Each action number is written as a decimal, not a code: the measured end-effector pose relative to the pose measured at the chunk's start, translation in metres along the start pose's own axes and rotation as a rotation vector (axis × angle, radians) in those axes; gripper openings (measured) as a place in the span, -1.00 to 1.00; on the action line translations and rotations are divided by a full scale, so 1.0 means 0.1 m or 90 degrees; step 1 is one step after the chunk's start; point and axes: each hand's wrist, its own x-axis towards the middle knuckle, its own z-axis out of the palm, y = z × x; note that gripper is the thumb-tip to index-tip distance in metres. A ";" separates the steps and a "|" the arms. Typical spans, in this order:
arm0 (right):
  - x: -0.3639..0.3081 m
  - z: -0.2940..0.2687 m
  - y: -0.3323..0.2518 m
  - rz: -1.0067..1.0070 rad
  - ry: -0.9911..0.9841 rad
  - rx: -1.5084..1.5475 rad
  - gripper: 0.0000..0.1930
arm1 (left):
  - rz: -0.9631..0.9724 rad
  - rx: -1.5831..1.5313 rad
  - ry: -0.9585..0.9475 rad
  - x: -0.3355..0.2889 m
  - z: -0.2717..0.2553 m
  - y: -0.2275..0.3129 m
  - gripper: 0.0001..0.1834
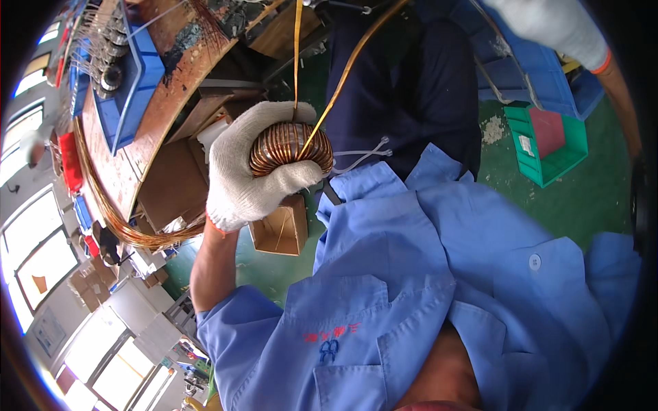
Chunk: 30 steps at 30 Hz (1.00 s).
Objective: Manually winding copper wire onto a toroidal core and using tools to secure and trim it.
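In a white knit glove, my left hand (236, 161) is closed round a ring-shaped coil (291, 147) wound with copper wire. Its thumb lies along the near side and the fingers curve over the far side. Two lengths of copper wire (349, 55) run up from the coil and out past the top edge. Pale thin ties (367, 154) stick out to the right of the coil. My right hand (548, 27), also in a white glove, is at the upper right above a blue bin (514, 75). The top edge cuts off its fingers, so what it holds is hidden.
To the left is a worn wooden bench (178, 75) with a blue tray (133, 89) and several metal-coloured coils (110, 79). A bundle of copper wire (123, 229) hangs along its edge. An open cardboard box (281, 229) sits below my left hand; a green bin (548, 147) stands on the floor, right.
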 end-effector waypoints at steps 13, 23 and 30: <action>0.01 1.12 -0.98 0.529 0.378 1.033 -0.69 | 0.033 -0.314 0.028 0.30 0.64 -0.09 -0.21; 0.17 0.56 -0.89 0.388 0.463 0.732 -0.74 | 0.091 -0.365 0.100 0.28 1.08 -0.12 -0.51; 0.09 0.34 -0.43 0.310 0.229 0.539 -0.60 | 0.138 -0.631 0.226 0.46 0.95 0.02 -0.50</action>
